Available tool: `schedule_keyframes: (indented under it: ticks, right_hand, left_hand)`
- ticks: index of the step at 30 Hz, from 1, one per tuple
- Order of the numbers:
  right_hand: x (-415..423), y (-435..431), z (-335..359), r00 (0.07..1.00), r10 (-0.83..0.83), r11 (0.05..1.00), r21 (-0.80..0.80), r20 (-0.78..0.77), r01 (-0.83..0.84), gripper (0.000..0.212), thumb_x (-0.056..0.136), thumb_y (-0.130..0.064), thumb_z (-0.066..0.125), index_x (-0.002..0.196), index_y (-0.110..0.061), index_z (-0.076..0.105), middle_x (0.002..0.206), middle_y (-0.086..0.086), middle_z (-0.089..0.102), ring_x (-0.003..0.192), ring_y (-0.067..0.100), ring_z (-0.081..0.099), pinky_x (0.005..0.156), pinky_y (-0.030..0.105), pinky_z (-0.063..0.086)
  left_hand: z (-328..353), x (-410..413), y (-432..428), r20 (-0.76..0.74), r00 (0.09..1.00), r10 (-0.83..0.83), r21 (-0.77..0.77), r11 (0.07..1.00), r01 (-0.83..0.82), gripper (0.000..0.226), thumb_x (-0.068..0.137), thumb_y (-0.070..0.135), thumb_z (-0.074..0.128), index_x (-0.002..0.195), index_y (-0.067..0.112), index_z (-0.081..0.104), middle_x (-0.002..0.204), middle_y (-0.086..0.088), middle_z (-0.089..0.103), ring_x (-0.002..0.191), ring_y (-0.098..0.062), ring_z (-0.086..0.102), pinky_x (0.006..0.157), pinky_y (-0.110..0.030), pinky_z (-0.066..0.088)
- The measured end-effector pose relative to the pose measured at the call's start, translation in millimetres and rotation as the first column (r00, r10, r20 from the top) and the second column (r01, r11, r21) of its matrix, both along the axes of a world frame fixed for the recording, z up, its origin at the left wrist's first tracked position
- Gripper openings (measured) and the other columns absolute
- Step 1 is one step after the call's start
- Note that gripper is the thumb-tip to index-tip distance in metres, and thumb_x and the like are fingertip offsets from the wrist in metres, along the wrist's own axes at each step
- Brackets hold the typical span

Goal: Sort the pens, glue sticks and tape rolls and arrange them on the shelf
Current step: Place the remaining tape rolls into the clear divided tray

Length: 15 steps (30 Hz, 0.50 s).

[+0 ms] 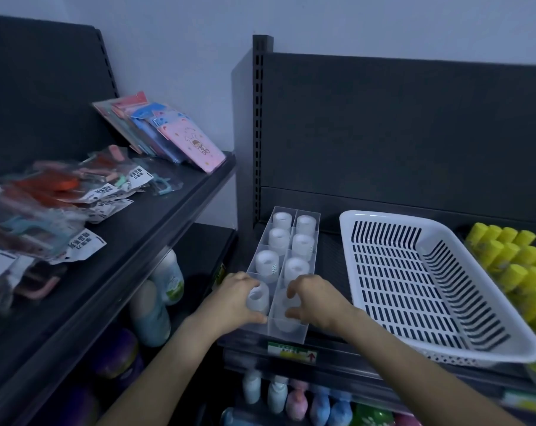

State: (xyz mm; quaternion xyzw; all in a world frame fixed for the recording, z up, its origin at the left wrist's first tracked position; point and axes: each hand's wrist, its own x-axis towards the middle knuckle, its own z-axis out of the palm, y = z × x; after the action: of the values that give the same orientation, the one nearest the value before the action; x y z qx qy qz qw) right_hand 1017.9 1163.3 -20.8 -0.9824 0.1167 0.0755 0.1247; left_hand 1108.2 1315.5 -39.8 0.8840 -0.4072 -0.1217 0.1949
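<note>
In the lower middle of the frame a clear plastic organizer (303,335) stands on the dark shelf (331,250), with its long side running away from the camera. It is divided in two columns of four small compartments, and each compartment holds one tape roll (303,244). The rolls are milky white, almost transparent, short and round, and they stand with the open core pointing up. One roll in the left column shows a small patterned spot on its side. The left hand (236,298) is at the nearest left compartment; its fingers (251,282) are curled round the front left roll (258,298), with the thumb at the near side. The right hand (317,298) is at the nearest right compartment; its fingers are bent over the front right roll (283,318) and pinch it between fingertips and thumb. To the right of the organizer, near but not touching, lies a white slotted basket (383,216), tilted a little. At the right edge of the frame yellow glue sticks (512,256) stand close together in rows. At the left of the frame another shelf carries plastic packets (61,195) and pink and blue cards (193,146). Bottles (291,398) stand on the lower level.
</note>
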Motion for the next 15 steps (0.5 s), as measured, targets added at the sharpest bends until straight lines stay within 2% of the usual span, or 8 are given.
schedule_keyframes:
  ticks: [4,9,15]
  right_hand:
    - [0.6,-1.1,3.1,1.0,-0.01,0.998,-0.054,-0.02,0.009,0.041,0.084,-0.025,0.061,0.122,-0.012,0.053,0.119,0.011,0.059,0.11,0.029,0.054,0.092,0.033,0.041]
    - [0.9,-2.1,1.4,0.999,-0.052,0.998,0.024,0.018,0.051,0.048,0.081,-0.026,0.067,0.124,-0.015,0.05,0.119,0.01,0.06,0.107,0.03,0.056,0.09,0.034,0.043]
    - [0.7,-1.8,-3.4,0.999,-0.046,0.999,0.022,0.01,0.046,0.047,0.081,-0.028,0.066,0.123,-0.014,0.051,0.12,0.011,0.059,0.108,0.029,0.056,0.092,0.035,0.044]
  left_hand:
    - [-0.6,-1.1,0.3,-0.002,1.0,-0.005,0.0,1.0,0.005,0.069,0.075,0.04,0.072,0.134,0.019,0.045,0.13,0.004,0.043,0.122,-0.013,0.036,0.1,-0.026,0.037]
    - [-0.3,-0.8,0.0,-0.005,1.0,-0.003,0.005,1.0,0.003,0.07,0.075,0.04,0.072,0.135,0.019,0.044,0.131,0.003,0.043,0.123,-0.013,0.037,0.102,-0.029,0.037]
    - [-1.3,1.0,-1.7,-0.001,1.0,-0.003,0.017,1.0,0.003,0.071,0.074,0.041,0.073,0.135,0.02,0.044,0.132,0.003,0.043,0.124,-0.014,0.036,0.103,-0.03,0.037]
